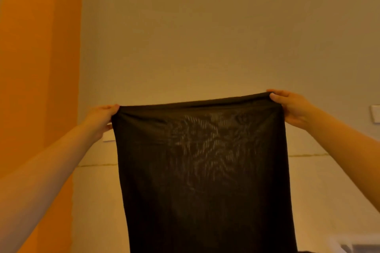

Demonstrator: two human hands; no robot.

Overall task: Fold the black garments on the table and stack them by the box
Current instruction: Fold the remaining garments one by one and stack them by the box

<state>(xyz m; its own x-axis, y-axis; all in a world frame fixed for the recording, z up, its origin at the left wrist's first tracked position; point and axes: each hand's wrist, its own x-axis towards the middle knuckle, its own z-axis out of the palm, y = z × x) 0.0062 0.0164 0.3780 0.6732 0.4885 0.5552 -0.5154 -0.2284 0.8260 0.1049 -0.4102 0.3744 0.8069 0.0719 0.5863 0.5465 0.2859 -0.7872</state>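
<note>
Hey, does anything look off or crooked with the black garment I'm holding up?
Slightly. The black garment hangs askew: the right hand pinches its corner higher than the left hand, so the top edge slopes. No tears or stains show.

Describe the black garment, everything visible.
The black garment is thin, dark and stretchy-looking; light shows through its upper middle in a moiré pattern. It is held up in the air, unfolded, hanging straight down past the bottom of the frame. Its top edge is pulled taut, tilted slightly higher on the right. The left hand pinches the top left corner, the right hand the top right. Nothing else visibly touches it; its lower end is out of view.
</note>
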